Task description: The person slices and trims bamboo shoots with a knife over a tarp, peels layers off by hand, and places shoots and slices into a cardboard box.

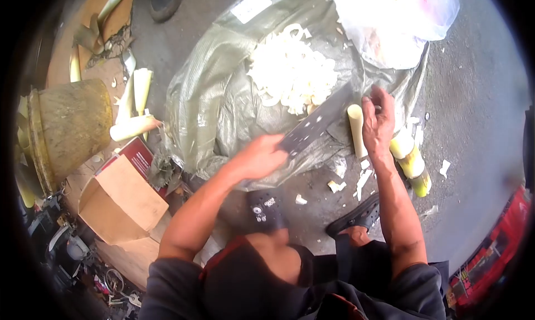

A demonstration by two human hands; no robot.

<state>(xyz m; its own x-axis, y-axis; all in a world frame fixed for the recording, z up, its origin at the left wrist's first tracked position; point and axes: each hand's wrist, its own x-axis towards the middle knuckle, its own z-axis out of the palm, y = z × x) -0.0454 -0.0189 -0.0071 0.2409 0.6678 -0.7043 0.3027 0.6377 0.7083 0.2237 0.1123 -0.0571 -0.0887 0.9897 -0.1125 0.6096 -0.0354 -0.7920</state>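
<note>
In my left hand (262, 155) is the handle of a large knife (317, 122), its broad dark blade speckled with pale bits and slanting up to the right. The blade's far end comes near a heap of white slices (290, 69) on a grey-green woven sack (214, 105). My right hand (380, 119) hovers close beside a pale peeled stalk section (357, 131), its fingers bent and a gap between thumb and forefinger. Nothing shows between those fingers. Just right of that wrist lies a thicker yellow-green stalk piece (411, 164).
A clear plastic bag (395, 27) with pale contents sits at the top right. On the left are a tipped yellowish bucket (75, 130), stalk offcuts (134, 125) and an open cardboard box (122, 200). White scraps (337, 186) litter the floor near my dark clogs (356, 217).
</note>
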